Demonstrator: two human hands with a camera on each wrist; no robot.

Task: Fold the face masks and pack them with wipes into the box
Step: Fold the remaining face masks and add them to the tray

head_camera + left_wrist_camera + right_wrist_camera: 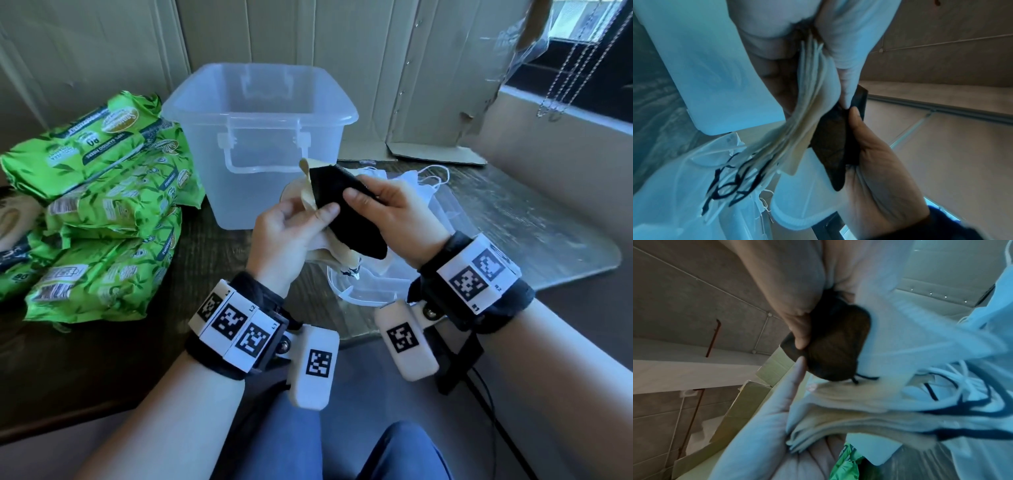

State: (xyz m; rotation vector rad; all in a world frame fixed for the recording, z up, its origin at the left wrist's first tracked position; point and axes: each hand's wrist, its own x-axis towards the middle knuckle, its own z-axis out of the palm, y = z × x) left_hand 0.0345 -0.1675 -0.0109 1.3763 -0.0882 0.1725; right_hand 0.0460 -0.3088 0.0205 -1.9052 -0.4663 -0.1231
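Note:
Both hands hold face masks above the table, in front of the clear plastic box (259, 113). My left hand (291, 222) grips a stack of several folded cream masks (306, 192), its thumb pressing on the black mask (346, 212) that lies on top. My right hand (387, 209) pinches that black mask between thumb and fingers. In the left wrist view the cream stack (809, 100) fans out beside the black mask (832, 146), ear loops dangling below. In the right wrist view the black mask (836, 345) sits under the thumb. Green wipes packs (102, 205) are piled at the left.
More white masks (421, 180) and a clear plastic lid (455, 212) lie behind my right hand on the dark table (212, 270). Flattened cardboard (435, 150) leans at the back wall. A window ledge with bead chains (561, 89) is at the right.

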